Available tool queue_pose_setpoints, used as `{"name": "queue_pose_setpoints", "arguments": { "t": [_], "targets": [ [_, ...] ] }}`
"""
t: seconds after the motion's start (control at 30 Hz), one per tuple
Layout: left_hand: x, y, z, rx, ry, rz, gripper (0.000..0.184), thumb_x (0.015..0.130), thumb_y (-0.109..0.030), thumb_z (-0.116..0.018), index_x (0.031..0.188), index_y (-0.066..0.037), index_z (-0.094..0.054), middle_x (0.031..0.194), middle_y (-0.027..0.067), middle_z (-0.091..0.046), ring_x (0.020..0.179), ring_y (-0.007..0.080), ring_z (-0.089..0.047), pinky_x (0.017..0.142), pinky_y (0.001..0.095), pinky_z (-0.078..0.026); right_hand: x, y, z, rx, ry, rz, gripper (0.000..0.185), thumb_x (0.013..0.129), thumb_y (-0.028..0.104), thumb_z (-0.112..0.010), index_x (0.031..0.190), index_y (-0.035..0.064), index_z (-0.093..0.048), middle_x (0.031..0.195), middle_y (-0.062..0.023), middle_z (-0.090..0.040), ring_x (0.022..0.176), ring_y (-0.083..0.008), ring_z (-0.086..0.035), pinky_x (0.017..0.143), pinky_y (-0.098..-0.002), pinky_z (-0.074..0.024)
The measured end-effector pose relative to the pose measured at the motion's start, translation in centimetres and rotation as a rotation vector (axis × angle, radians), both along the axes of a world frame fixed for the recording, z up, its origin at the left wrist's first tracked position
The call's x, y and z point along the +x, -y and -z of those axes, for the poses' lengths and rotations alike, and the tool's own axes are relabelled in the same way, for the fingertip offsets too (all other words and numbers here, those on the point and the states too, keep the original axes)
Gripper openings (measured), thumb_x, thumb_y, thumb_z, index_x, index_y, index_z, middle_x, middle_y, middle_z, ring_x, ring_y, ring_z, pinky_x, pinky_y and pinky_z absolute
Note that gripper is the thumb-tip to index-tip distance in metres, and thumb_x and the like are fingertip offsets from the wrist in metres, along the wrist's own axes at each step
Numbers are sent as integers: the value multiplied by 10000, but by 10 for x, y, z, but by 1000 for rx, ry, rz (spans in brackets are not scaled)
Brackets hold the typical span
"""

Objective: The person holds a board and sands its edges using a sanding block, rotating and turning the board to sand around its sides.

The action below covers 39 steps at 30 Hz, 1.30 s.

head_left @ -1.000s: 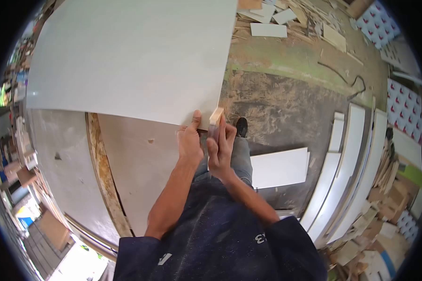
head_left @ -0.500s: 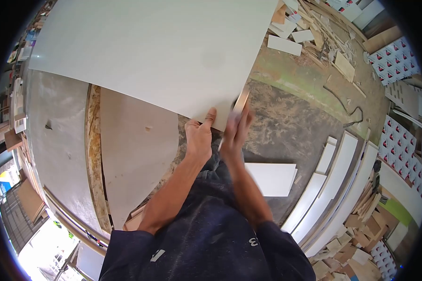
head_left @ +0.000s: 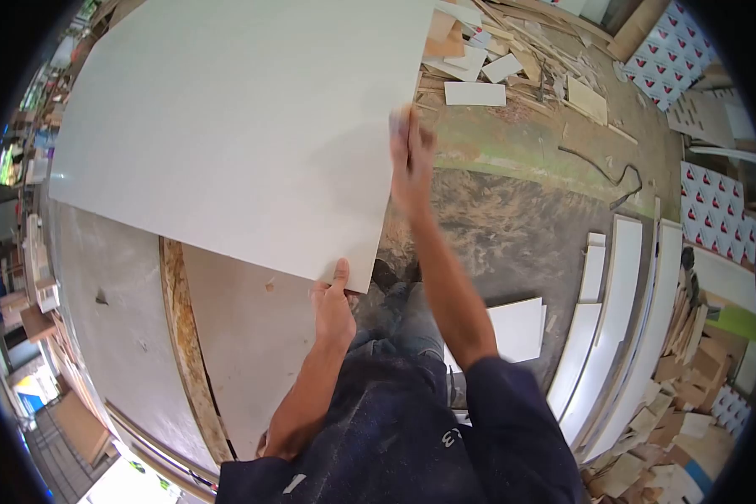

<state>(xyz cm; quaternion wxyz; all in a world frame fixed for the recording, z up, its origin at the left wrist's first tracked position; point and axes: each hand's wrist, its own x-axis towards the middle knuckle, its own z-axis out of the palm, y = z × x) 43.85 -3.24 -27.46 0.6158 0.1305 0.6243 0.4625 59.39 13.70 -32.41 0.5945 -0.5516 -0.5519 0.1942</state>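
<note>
- White, the panel (head_left: 244, 126) is spreading ahead of you, its near-right corner pointing toward your body;
- your left hand (head_left: 334, 311) is gripping the panel beside that corner, thumb pressing on top, fingers tucking underneath;
- your right hand (head_left: 412, 168) is reaching along the panel's right edge, farther out; blur is hiding whether its fingers are grasping anything, so you cannot tell;
- you are apparently working along that edge; any further pass is calling for a steady left hold;
- offcuts (head_left: 475, 92) are lying beyond the panel's right edge.
</note>
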Motion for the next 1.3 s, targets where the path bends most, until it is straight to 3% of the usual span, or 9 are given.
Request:
{"name": "queue_pose_setpoints", "arguments": {
  "t": [0.17,0.27,0.4,0.6,0.73,0.8,0.9,1.1,1.3],
  "targets": [
    [0,-3,0,-38,29,-29,308,982,-248,-674,1175,-10,-645,1054,60,-677,923,151,-630,739,302,-498,7,-26,12,-101,-102,30,571,1032,212,-548,1530,8,-360,1121,-164,-508,1046,-284,-479,945,-399,-407],
    [3,-8,6,-139,89,-61,355,963,-242,-698,1221,-9,-625,1128,59,-662,981,158,-622,760,316,-502,-41,118,10,-81,-47,-76,577,992,70,-499,1534,-40,-336,1403,-213,-474,1194,-338,-473,1036,-455,-373],
    [3,-5,19,-140,164,-70,398,938,-216,-731,1248,-2,-605,1174,72,-648,1029,185,-617,791,353,-523,-56,157,12,-119,-119,-94,584,991,64,-506,1535,-46,-325,1428,-219,-459,1301,-354,-438,1127,-464,-316],
    [7,-12,6,-169,22,-17,415,938,-194,-728,1275,2,-587,1186,83,-648,1024,198,-631,809,351,-543,27,-101,31,-66,-159,36,539,1045,209,-506,1535,34,-365,1139,-185,-514,1072,-323,-469,936,-402,-400],
    [4,-14,10,-208,33,-68,397,940,-204,-728,1267,-17,-604,1161,73,-661,977,191,-651,782,331,-547,-11,15,28,-66,-141,7,567,1019,146,-516,1551,41,-346,1113,-173,-490,1020,-309,-474,906,-417,-408],
    [2,-11,13,-214,40,-56,400,940,-217,-729,1267,-23,-606,1163,69,-661,976,185,-652,778,320,-540,-47,115,18,-30,-35,-12,588,985,30,-497,1548,-8,-329,1274,-218,-501,1116,-339,-495,956,-454,-404],
    [3,-9,5,-207,7,-18,417,943,-247,-727,1275,-28,-601,1147,59,-664,981,172,-648,758,296,-522,-48,123,7,-56,-240,-69,597,982,15,-501,1551,-2,-325,1317,-226,-513,1158,-348,-499,969,-455,-410],
    [-1,-10,8,-234,-179,11,415,939,-265,-731,1245,-14,-605,1099,50,-668,955,157,-644,689,292,-490,28,-112,24,-74,-250,60,562,1015,163,-563,1529,29,-380,1062,-153,-542,1007,-283,-481,896,-354,-426],
    [3,-17,0,-185,-18,8,423,938,-244,-733,1253,3,-597,1117,62,-671,942,154,-634,689,307,-486,-42,104,1,-42,-216,-35,615,984,43,-519,1565,35,-317,1204,-190,-559,1092,-319,-511,970,-421,-416]
  ]
}}
